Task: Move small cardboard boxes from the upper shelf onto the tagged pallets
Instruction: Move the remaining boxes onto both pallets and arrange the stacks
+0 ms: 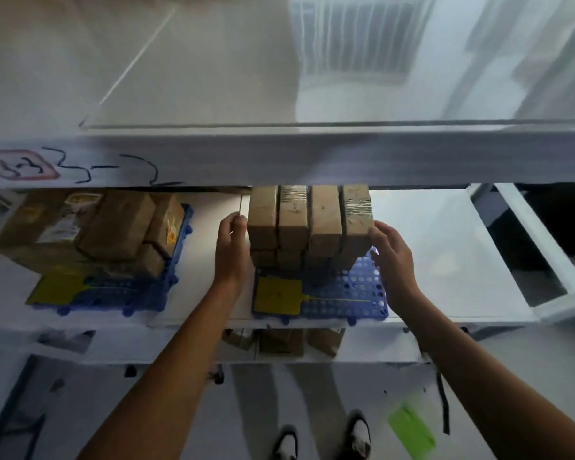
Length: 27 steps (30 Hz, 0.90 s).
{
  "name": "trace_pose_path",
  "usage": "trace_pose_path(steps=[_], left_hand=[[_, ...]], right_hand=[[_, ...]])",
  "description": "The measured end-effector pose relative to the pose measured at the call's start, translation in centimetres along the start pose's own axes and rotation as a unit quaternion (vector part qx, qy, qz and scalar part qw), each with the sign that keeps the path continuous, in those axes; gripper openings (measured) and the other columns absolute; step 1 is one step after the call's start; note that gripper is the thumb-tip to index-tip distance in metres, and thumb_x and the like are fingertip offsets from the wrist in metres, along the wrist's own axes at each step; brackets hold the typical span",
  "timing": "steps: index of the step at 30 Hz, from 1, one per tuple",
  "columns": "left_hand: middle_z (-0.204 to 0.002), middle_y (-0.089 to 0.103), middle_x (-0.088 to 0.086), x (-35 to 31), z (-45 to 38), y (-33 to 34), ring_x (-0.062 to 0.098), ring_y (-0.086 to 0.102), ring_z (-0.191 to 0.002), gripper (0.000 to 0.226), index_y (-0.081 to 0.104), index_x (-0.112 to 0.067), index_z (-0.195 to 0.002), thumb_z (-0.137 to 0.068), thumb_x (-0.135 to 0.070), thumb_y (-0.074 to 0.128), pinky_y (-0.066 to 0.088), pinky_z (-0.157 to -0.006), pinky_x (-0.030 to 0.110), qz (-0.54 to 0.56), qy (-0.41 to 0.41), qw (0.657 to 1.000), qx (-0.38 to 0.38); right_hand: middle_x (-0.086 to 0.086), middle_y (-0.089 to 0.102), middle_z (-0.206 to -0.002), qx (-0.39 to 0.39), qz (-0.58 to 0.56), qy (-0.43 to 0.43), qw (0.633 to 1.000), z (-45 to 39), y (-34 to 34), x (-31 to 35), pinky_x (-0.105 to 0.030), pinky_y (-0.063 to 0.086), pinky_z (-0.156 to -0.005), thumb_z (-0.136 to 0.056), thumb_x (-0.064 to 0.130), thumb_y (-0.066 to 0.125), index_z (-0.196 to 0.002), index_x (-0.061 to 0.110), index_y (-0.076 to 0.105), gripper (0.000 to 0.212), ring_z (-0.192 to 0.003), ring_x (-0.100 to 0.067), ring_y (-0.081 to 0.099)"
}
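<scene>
Several small cardboard boxes [309, 220] stand side by side in a row on top of lower boxes, on a blue perforated pallet [346, 293] with a yellow tag [277, 296]. My left hand [231, 250] presses against the left end of the top row. My right hand [390, 257] presses against the right end, fingers spread on the taped box. The row is clamped between both hands. The upper shelf [279, 94] above shows a bare white surface.
To the left a second blue pallet [130, 290] with a yellow tag [58, 287] carries a pile of brown parcels [113, 224]. More boxes [279, 340] sit on the shelf below. A green item [410, 429] lies on the floor near my shoes.
</scene>
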<state>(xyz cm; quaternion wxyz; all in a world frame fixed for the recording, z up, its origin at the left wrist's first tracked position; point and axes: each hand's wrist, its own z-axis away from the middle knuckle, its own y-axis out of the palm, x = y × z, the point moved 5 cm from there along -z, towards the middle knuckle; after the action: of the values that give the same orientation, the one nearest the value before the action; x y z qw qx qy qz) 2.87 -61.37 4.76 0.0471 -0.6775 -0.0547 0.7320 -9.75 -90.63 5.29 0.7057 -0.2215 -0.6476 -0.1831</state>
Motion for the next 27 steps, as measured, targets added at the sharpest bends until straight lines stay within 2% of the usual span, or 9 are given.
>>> trace_pose_path(steps=[4, 8, 11, 14, 15, 17, 19, 22, 27], left_hand=[[-0.133, 0.058, -0.019, 1.6, -0.8, 0.2, 0.005, 0.053, -0.125, 0.044, 0.053, -0.039, -0.138, -0.099, -0.056, 0.04, 0.042, -0.101, 0.029, 0.042, -0.058, 0.995, 0.071], [-0.115, 0.069, -0.022, 1.8, -0.8, 0.4, 0.005, 0.06, -0.116, 0.037, 0.066, -0.045, -0.114, -0.106, -0.048, 0.03, 0.044, -0.089, 0.023, 0.085, -0.063, 0.99, 0.095], [-0.142, 0.057, -0.009, 2.2, -1.3, 0.5, 0.011, 0.05, -0.131, 0.049, 0.054, -0.037, -0.14, -0.106, -0.053, 0.022, 0.037, -0.106, 0.031, 0.105, -0.075, 0.986, 0.104], [-0.151, 0.05, -0.006, 2.5, -2.0, 0.8, 0.012, 0.046, -0.136, 0.056, 0.045, -0.029, -0.15, -0.106, -0.053, 0.019, 0.035, -0.113, 0.036, 0.129, -0.11, 0.979, 0.11], [-0.146, 0.056, -0.009, 2.7, -2.2, 1.1, 0.008, 0.05, -0.132, 0.053, 0.05, -0.031, -0.146, -0.107, -0.052, 0.02, 0.04, -0.11, 0.034, 0.127, -0.118, 0.978, 0.113], [-0.115, 0.074, -0.018, 2.9, -2.1, 2.0, -0.004, 0.067, -0.105, 0.046, 0.071, -0.038, -0.117, -0.107, -0.047, 0.027, 0.055, -0.083, 0.021, 0.129, -0.128, 0.974, 0.134], [-0.09, 0.077, -0.022, 3.3, -1.9, 2.8, -0.005, 0.072, -0.08, 0.051, 0.079, -0.043, -0.089, -0.107, -0.043, 0.031, 0.055, -0.059, 0.014, 0.151, -0.143, 0.965, 0.162], [-0.087, 0.075, -0.026, 3.2, -1.8, 3.4, -0.008, 0.07, -0.079, 0.052, 0.075, -0.058, -0.082, -0.106, -0.046, 0.031, 0.054, -0.058, 0.013, 0.153, -0.148, 0.96, 0.182], [-0.089, 0.074, -0.031, 3.5, -1.9, 3.8, -0.012, 0.069, -0.081, 0.048, 0.072, -0.064, -0.084, -0.103, -0.051, 0.03, 0.053, -0.059, 0.011, 0.146, -0.141, 0.957, 0.208]], right_hand=[[0.003, 0.072, -0.125, -0.003, 0.003, -0.002, 1.0, 0.3, 0.9, 0.1, -0.018, 0.058, -0.081, -0.104, 0.036, 0.061, -0.139, 0.018, 0.061, 0.04, -0.112, -0.009, 0.071], [0.006, 0.074, -0.125, -0.009, 0.008, 0.0, 1.0, 0.7, 1.3, 0.5, -0.022, 0.057, -0.088, -0.103, 0.037, 0.062, -0.137, 0.021, 0.066, 0.038, -0.115, -0.009, 0.07], [0.007, 0.071, -0.133, -0.049, -0.029, 0.028, 0.998, 0.3, 0.7, 0.4, -0.036, 0.051, -0.106, -0.102, 0.046, 0.057, -0.136, 0.027, 0.068, 0.04, -0.125, -0.012, 0.064], [-0.001, 0.055, -0.152, -0.073, -0.105, 0.104, 0.986, -0.3, 0.6, -0.5, -0.046, 0.035, -0.12, -0.105, 0.054, 0.044, -0.148, 0.026, 0.053, 0.053, -0.141, -0.018, 0.05], [-0.001, 0.051, -0.156, -0.058, -0.112, 0.126, 0.984, -0.5, 0.9, -0.9, -0.046, 0.032, -0.122, -0.106, 0.058, 0.038, -0.153, 0.027, 0.048, 0.057, -0.145, -0.019, 0.046], [0.002, 0.052, -0.156, -0.013, -0.115, 0.159, 0.98, -0.9, 2.0, -1.5, -0.046, 0.03, -0.122, -0.105, 0.064, 0.029, -0.155, 0.031, 0.045, 0.062, -0.145, -0.018, 0.045], [0.005, 0.063, -0.146, 0.012, -0.119, 0.175, 0.977, -1.0, 3.1, -1.8, -0.045, 0.037, -0.118, -0.103, 0.069, 0.028, -0.149, 0.034, 0.055, 0.063, -0.137, -0.017, 0.054], [0.004, 0.065, -0.142, 0.018, -0.123, 0.171, 0.977, -1.3, 3.6, -2.0, -0.045, 0.043, -0.111, -0.101, 0.07, 0.03, -0.147, 0.033, 0.057, 0.065, -0.134, -0.019, 0.056], [0.004, 0.067, -0.14, 0.004, -0.115, 0.168, 0.979, -1.5, 2.8, -2.0, -0.043, 0.046, -0.106, -0.1, 0.069, 0.032, -0.143, 0.033, 0.061, 0.063, -0.131, -0.02, 0.058]])
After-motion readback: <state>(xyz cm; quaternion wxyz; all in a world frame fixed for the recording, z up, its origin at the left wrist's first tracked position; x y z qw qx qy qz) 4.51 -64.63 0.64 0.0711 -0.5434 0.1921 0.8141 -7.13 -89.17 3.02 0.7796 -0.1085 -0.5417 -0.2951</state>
